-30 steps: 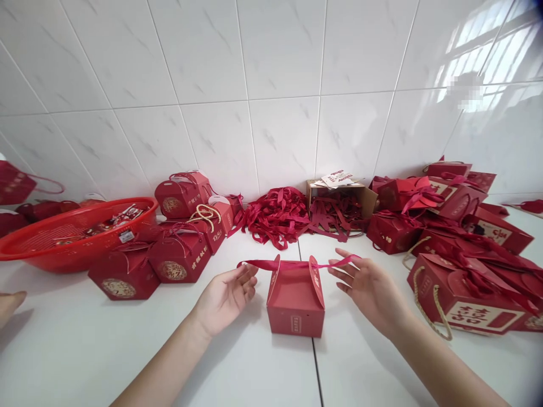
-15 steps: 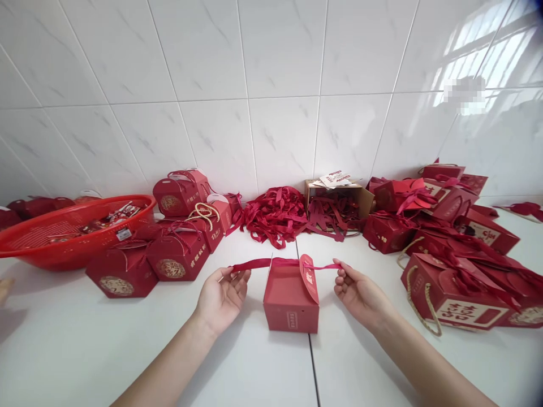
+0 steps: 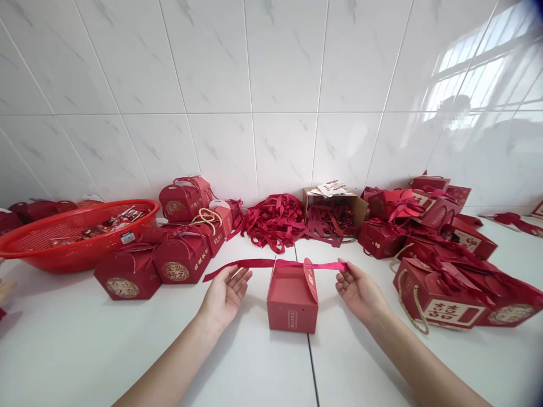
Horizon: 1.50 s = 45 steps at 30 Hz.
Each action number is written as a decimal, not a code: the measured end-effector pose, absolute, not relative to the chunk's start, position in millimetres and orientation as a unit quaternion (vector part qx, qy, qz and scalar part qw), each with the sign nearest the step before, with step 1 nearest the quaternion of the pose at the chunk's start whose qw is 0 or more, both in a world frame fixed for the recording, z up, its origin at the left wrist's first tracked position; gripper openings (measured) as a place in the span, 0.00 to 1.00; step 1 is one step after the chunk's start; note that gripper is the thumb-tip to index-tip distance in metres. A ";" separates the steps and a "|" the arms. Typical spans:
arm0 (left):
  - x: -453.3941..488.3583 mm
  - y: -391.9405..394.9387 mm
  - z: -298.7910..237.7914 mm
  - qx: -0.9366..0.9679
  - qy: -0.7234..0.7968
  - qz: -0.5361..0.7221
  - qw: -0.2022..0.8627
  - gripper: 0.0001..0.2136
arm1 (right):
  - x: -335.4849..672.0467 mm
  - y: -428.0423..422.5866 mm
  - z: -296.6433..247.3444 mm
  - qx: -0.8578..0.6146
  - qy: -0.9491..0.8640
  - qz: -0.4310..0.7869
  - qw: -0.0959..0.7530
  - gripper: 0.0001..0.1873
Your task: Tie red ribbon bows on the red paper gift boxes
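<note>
A small red gift box (image 3: pixel 292 305) stands upright on the white table, its curved flap at the top right. A red ribbon (image 3: pixel 257 263) runs through its top and stretches out on both sides. My left hand (image 3: pixel 224 294) is left of the box, palm up and fingers curled, with the ribbon at its thumb and fingertips. The ribbon's loose tail sticks out past that hand to the left. At the right, my right hand (image 3: pixel 360 291) pinches the other end between thumb and finger.
A red plastic basket (image 3: pixel 76 254) with small packets stands at the left. Finished-looking red boxes (image 3: pixel 178 254) are stacked beside it, more boxes (image 3: pixel 449 294) at the right. Behind lie a ribbon pile (image 3: pixel 275 223) and a carton (image 3: pixel 360 209) under the tiled wall. A blurred hand (image 3: pixel 5 291) shows at the left edge.
The ribbon's left tail now reaches out beyond my left hand, where before it ended out of sight at the fingers. My right hand has shifted slightly right. The view has tilted up a little.
</note>
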<state>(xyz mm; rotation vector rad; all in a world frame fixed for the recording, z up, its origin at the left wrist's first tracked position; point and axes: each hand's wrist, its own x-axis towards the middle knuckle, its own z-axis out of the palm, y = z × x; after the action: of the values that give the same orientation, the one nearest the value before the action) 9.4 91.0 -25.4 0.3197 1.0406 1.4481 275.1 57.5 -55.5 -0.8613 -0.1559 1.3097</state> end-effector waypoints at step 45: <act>61.9 63.3 113.5 0.516 0.305 0.592 0.540 0.07 | 239.5 32.1 125.6 -0.345 -0.516 0.410 0.668 0.10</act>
<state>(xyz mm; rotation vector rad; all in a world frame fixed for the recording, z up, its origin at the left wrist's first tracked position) 61.9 63.3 113.5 1.2270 0.7240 1.4064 239.5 32.1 125.6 -0.7777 -1.1647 0.9256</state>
